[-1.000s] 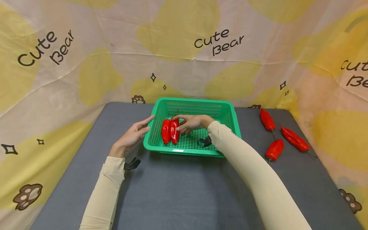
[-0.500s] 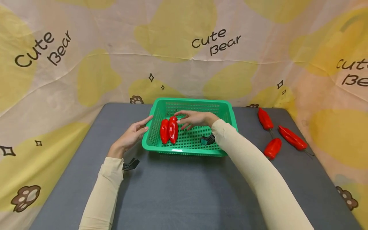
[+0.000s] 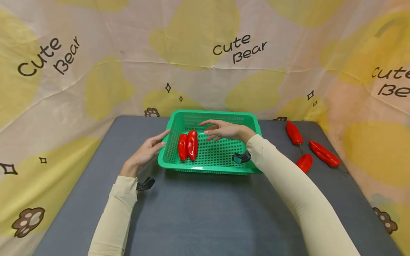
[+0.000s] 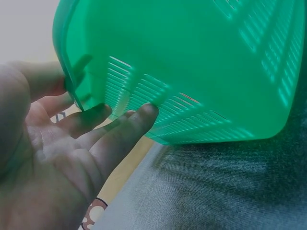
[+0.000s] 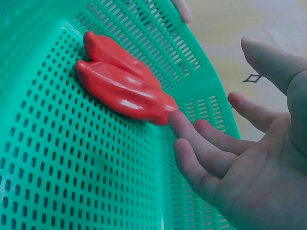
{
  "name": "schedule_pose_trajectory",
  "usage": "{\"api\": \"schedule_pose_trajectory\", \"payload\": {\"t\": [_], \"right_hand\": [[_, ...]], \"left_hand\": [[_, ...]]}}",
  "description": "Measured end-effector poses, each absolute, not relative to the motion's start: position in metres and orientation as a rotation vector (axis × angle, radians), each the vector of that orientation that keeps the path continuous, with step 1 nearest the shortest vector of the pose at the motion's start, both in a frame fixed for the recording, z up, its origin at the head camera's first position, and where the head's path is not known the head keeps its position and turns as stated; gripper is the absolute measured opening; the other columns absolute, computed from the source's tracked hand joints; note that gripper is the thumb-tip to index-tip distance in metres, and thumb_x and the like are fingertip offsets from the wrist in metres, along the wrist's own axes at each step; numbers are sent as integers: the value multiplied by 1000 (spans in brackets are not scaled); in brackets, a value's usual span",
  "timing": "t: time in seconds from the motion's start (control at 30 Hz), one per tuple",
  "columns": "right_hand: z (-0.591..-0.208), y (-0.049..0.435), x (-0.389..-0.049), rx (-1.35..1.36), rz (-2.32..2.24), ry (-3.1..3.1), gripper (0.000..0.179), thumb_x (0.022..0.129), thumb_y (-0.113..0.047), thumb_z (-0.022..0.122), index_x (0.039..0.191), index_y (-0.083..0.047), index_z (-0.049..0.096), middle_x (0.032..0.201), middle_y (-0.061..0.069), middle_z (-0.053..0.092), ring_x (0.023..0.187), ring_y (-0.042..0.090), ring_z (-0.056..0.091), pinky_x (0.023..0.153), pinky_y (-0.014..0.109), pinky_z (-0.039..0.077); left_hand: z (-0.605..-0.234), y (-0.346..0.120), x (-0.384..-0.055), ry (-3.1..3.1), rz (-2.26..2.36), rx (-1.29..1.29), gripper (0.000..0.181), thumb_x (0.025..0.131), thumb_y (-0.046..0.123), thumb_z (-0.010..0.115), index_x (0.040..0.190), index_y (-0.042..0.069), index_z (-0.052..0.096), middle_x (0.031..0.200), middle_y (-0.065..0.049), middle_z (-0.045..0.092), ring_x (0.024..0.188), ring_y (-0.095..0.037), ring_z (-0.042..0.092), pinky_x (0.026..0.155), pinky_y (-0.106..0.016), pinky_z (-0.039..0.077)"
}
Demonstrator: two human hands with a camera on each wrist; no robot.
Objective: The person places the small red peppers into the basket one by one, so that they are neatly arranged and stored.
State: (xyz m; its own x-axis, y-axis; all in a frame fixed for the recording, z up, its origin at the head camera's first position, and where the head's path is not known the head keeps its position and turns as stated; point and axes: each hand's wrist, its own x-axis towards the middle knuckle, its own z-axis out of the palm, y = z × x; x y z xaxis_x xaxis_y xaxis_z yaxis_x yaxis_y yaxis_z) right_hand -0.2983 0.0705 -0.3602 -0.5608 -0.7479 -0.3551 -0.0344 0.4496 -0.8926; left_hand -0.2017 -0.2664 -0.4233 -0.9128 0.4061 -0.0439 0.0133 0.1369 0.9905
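A green plastic basket (image 3: 205,168) stands on the table. Two glossy red peppers (image 3: 193,145) lie side by side at its left end. My left hand (image 3: 144,156) grips the basket's left rim; in the left wrist view its thumb meets the rim and the fingers lie against the outer wall. Over the inside of the basket hovers my right hand (image 3: 225,131), fingers spread and holding nothing. In the right wrist view the right fingers (image 5: 206,153) are close to the end of the nearer pepper (image 5: 127,91); there they overlap its tip slightly.
On the table to the right lie three more red peppers: one toward the back (image 3: 294,133), one farthest right (image 3: 324,154), and one partly hidden by the right sleeve (image 3: 305,163). A printed cloth (image 3: 185,49) hangs behind and beside the grey table (image 3: 205,213).
My right hand has come off the right-hand pepper in the basket and moved right, its fingers spreading. The left hand has stayed on the rim.
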Motion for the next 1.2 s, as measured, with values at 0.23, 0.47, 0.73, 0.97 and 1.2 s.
{"api": "schedule_pose_trajectory", "payload": {"t": [0.23, 0.47, 0.73, 0.97, 1.2], "right_hand": [[-347, 78, -285, -720, -1160, 1951, 53, 105, -27, 54, 155, -24, 35, 157, 11, 43, 137, 41, 50, 117, 59, 37], [-334, 88, -274, -758, -1119, 2012, 52, 104, -28, 56, 153, -25, 38, 156, 8, 45, 126, 26, 60, 115, 57, 41], [-328, 118, -266, -775, -1129, 2066, 54, 104, -27, 56, 154, -24, 37, 156, 10, 46, 126, 27, 61, 111, 51, 45], [-327, 149, -261, -799, -1151, 2111, 55, 105, -24, 55, 156, -19, 34, 158, 17, 43, 126, 30, 62, 111, 58, 44], [-326, 184, -255, -745, -1163, 2151, 57, 105, -25, 55, 157, -19, 32, 160, 15, 39, 131, 30, 59, 115, 58, 40]], "left_hand": [[-424, -266, -203, 2132, 1830, 404, 60, 109, 20, 46, 163, 19, 21, 167, -16, 24, 124, -11, 62, 92, -25, 58], [-426, -265, -205, 2119, 1835, 407, 59, 109, 20, 45, 163, 20, 21, 168, -15, 24, 125, -12, 61, 93, -25, 57], [-426, -266, -207, 2147, 1810, 418, 59, 109, 23, 45, 163, 21, 20, 168, -13, 22, 127, -10, 59, 95, -25, 56], [-426, -269, -205, 2162, 1807, 406, 60, 109, 25, 46, 163, 22, 22, 168, -14, 23, 127, -11, 59, 95, -27, 57], [-425, -269, -204, 2156, 1799, 415, 60, 109, 25, 47, 163, 21, 21, 165, -19, 28, 121, -9, 64, 92, -28, 58]]}}
